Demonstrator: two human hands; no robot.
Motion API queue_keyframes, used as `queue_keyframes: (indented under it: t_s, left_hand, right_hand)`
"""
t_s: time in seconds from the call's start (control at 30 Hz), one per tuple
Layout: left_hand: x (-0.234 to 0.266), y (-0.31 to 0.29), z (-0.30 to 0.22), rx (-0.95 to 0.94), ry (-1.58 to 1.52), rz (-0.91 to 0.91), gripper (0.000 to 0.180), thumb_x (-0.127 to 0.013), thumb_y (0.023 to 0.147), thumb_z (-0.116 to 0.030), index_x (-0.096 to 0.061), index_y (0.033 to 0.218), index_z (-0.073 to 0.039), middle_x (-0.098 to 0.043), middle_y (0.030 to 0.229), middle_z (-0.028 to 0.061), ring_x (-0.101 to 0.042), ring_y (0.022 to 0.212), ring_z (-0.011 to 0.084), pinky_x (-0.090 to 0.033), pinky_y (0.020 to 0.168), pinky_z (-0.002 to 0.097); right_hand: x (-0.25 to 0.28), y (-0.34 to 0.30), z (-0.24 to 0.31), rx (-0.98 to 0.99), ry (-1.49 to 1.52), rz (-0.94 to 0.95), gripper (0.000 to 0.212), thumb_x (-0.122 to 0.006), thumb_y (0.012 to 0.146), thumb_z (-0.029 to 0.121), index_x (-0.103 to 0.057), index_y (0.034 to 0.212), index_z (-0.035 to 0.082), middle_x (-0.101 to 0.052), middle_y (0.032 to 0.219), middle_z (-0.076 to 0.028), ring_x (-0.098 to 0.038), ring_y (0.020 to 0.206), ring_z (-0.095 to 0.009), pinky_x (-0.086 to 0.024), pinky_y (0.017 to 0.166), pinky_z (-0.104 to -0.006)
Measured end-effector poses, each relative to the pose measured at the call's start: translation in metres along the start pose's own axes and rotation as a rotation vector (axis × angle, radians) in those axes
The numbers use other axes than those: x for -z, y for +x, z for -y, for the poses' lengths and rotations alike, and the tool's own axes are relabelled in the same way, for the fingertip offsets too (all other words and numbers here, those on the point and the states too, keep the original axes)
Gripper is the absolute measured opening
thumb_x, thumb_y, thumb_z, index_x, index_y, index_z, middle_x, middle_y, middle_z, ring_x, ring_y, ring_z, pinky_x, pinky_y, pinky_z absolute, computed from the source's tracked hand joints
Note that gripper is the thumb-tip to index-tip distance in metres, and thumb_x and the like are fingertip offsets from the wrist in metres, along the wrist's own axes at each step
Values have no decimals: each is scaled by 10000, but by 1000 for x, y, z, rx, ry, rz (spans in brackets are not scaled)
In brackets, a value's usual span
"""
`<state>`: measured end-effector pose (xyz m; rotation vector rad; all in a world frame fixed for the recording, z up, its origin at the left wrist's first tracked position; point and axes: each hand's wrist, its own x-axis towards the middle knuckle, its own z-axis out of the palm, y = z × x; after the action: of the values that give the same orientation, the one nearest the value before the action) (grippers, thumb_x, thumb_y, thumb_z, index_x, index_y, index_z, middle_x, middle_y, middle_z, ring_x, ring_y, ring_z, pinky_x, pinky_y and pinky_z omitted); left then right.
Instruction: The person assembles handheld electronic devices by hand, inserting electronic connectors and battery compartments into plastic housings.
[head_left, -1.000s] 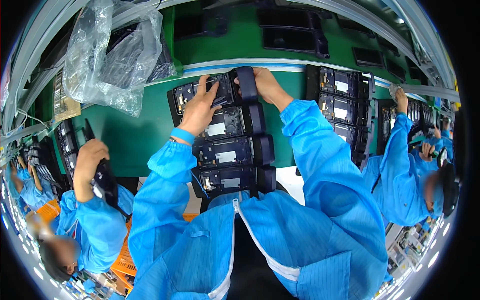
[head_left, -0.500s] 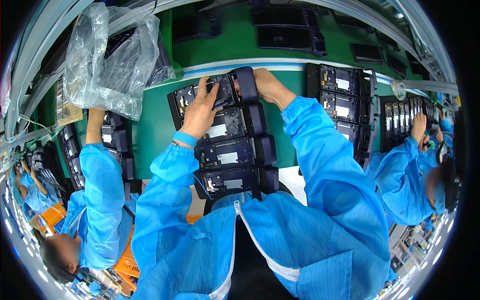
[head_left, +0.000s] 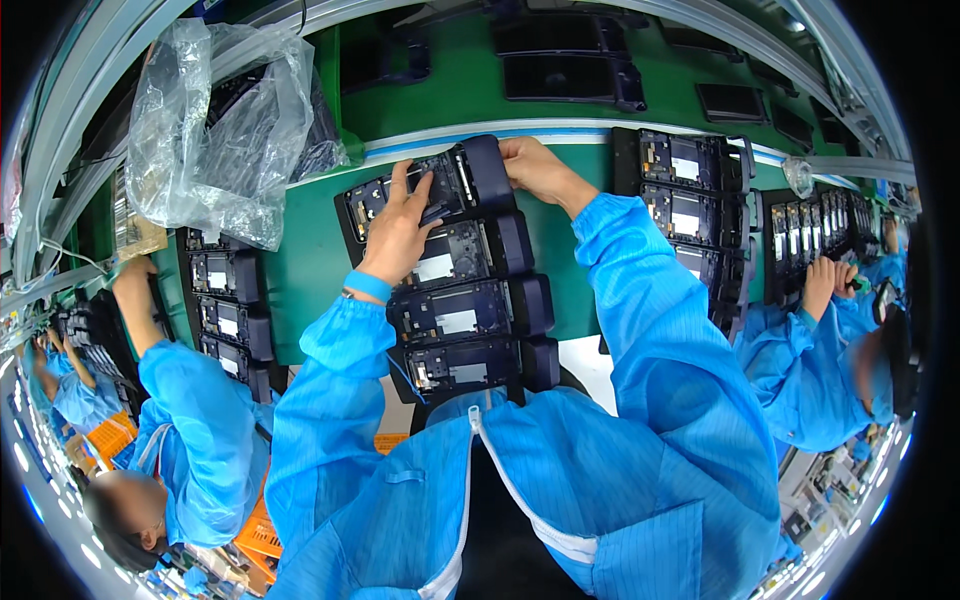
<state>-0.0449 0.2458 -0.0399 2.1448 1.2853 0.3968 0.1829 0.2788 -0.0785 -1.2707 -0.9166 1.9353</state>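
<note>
Several dark device housings with electronics showing inside lie in a column in front of me, each with a thick dark block at its right end. My left hand (head_left: 400, 225) rests on the farthest housing (head_left: 435, 182), its index and middle fingers stretched out over the inside. A blue band circles that wrist. My right hand (head_left: 545, 176) grips the right edge of the same housing's thick block (head_left: 486, 172); its fingertips are partly hidden. Closer to me lie a second housing (head_left: 450, 252), a third (head_left: 455, 309) and a fourth (head_left: 460, 364).
Other housing columns stand on the green table (head_left: 310, 215), at right (head_left: 690, 200) and left (head_left: 228, 318). A clear plastic bag (head_left: 215, 150) hangs at upper left. Beyond a pale rail (head_left: 400, 148) lie dark panels (head_left: 560, 78). Co-workers in blue sit on both sides.
The farthest housing's thick block has tilted over and sits flatter; my right hand has shifted slightly left with it. The left co-worker's arm has drawn away from under the bag.
</note>
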Motion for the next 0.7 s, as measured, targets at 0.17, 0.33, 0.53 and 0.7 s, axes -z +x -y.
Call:
queue_keyframes:
  t_s: [0.17, 0.33, 0.53, 0.7]
  left_hand:
    - [0, 1, 0, 12, -27, -10, 574, -658, 711, -5, -416, 1231, -9, -236, 1369, 150, -535, 1015, 328, -478, 830, 369]
    - [3, -1, 2, 18, -25, -22, 590, -659, 709, 1, -407, 1242, -25, -232, 1372, 158, -535, 1018, 328, -477, 839, 359]
    - [4, -3, -2, 5, -10, -36, 593, -664, 703, 3, -412, 1238, -32, -230, 1374, 163, -543, 1002, 332, -487, 821, 359]
    - [3, -2, -7, 14, -3, -13, 597, -668, 694, 7, -414, 1233, -31, -228, 1372, 166, -555, 968, 339, -500, 790, 369]
  right_hand:
    - [15, 1, 1, 154, -184, 93, 248, -589, 748, 4, -570, 992, -34, -609, 806, -56, -591, 720, -143, -489, 661, -270]
    - [13, -19, 25, 4, -64, 32, 256, -555, 761, -20, -501, 1011, -28, -561, 814, -70, -571, 722, -162, -480, 698, -297]
    - [2, -13, 21, -57, 205, -8, 201, -556, 782, 38, -502, 973, 2, -504, 730, -26, -459, 562, -56, -385, 530, -240]
    - [-13, 8, 2, -4, -65, -79, 100, -580, 771, 45, -573, 862, 6, -523, 634, -6, -457, 488, -62, -356, 434, -220]
